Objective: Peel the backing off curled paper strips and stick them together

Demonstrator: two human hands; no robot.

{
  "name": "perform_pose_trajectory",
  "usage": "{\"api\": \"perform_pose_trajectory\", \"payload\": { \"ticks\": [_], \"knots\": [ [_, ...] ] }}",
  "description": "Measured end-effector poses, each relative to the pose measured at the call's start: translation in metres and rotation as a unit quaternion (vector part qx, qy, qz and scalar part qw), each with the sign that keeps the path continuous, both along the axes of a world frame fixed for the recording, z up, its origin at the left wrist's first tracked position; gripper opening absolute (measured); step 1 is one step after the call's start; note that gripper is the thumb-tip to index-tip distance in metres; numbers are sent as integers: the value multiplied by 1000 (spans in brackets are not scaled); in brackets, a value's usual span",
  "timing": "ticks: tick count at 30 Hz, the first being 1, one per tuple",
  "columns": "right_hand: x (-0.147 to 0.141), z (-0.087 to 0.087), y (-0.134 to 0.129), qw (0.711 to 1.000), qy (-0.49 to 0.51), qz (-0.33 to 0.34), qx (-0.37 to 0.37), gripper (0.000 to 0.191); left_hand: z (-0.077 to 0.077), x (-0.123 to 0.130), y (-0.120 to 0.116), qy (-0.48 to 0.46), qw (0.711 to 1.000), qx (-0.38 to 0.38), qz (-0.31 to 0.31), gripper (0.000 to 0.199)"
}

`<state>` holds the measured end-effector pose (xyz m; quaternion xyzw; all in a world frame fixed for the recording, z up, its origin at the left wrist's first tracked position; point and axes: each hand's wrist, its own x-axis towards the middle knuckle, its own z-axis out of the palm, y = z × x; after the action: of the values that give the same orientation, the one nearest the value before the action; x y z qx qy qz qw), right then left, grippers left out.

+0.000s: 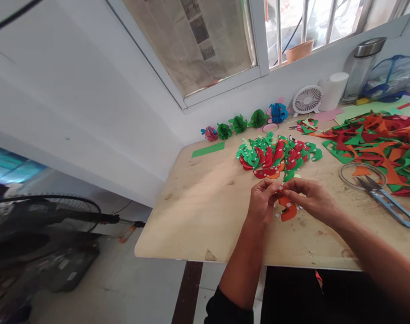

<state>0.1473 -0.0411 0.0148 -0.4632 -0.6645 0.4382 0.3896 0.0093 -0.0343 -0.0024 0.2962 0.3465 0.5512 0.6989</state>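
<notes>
An orange curved paper piece (287,211) with small white squares on it hangs between my two hands, just over the wooden table (198,211). My left hand (263,200) pinches its upper end from the left. From the right, my right hand (308,195) pinches the same end, its fingertips nearly touching those of the left. Small white bits lie on the wood around the piece. Right behind my hands is a pile of green, red and orange cut paper shapes (267,153), many with white squares on them.
Snips (390,202) and a metal ring (341,173) lie at the right, before a heap of paper scraps (390,148). Folded paper figures (238,123), a small white fan (307,100) and a glass bottle (358,72) line the wall. A green strip (208,150) lies back left.
</notes>
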Motion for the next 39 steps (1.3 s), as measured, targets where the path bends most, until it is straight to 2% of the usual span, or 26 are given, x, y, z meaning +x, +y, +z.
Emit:
{"api": "perform_pose_trajectory", "payload": {
  "ticks": [3,9,18,20,23,24,26,29,31,34,39],
  "knots": [
    [0,-2,0,1000,4,2,-5,29,-2,-2,1,-10,1000,-14,-26,22],
    [1,-5,2,998,50,16,-43,34,-1,-2,1,-15,999,-19,-22,23],
    [-1,2,0,1000,-8,1,29,29,2,-4,1,-23,997,-49,-56,26],
    [-1,1,1,1000,1,-7,17,30,1,-1,1,-13,999,-33,-34,26],
    [-1,-1,1,999,26,-24,-10,31,2,4,-2,71,995,37,66,22],
    [-1,-1,2,999,30,-31,-17,32,4,5,-3,124,984,75,105,20],
    [0,0,2,998,25,-46,-29,32,7,5,-7,248,939,164,172,15],
    [1,2,3,997,21,-63,-32,30,8,4,-11,386,859,282,186,10],
    [2,1,4,997,18,-72,-24,27,5,3,-11,431,821,329,180,12],
    [2,-2,5,997,3,-81,-9,24,-1,4,-9,455,796,357,178,16],
    [2,-8,5,995,-28,-91,25,20,-4,4,-8,463,792,357,178,18]
  ]
}}
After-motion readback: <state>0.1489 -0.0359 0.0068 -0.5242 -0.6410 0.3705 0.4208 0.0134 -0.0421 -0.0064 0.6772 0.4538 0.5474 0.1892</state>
